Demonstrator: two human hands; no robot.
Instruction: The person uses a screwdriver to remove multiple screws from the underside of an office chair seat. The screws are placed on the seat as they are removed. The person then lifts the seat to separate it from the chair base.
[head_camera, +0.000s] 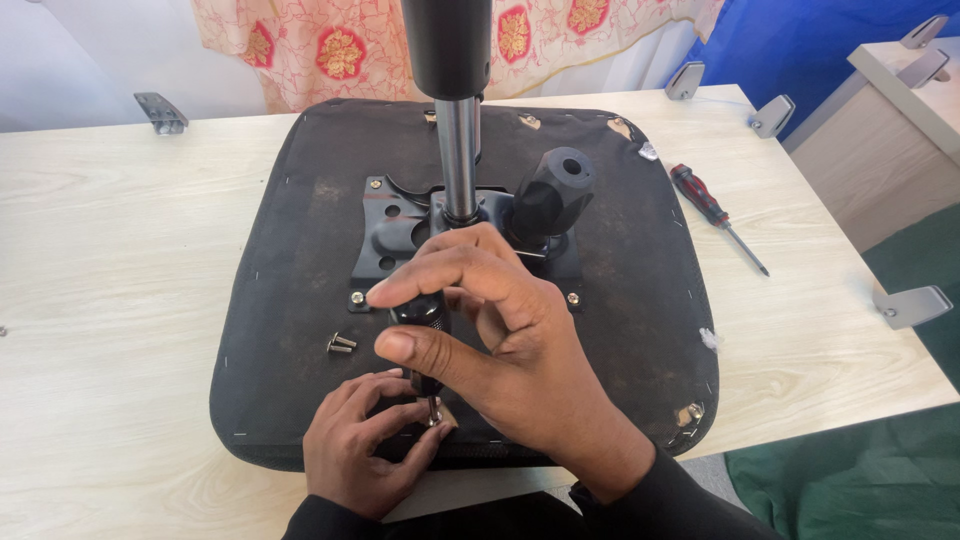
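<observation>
An upturned black chair seat (640, 300) lies on the pale wooden table (110, 300). A black metal mechanism plate (392, 228) with a chrome gas cylinder (458, 160) and a black knob (553, 192) is fixed to its middle. My right hand (500, 340) grips the black handle of a screwdriver (421, 315) held upright near the seat's front edge. My left hand (365, 445) pinches the shaft's tip and a screw (434, 412) against the seat. Two loose screws (340, 344) lie just left of my hands.
A red-and-black screwdriver (712, 207) lies on the table to the right of the seat. Grey metal brackets (910, 305) sit at the right edge and along the far edge (160, 110). A patterned cloth (340, 50) hangs behind the table.
</observation>
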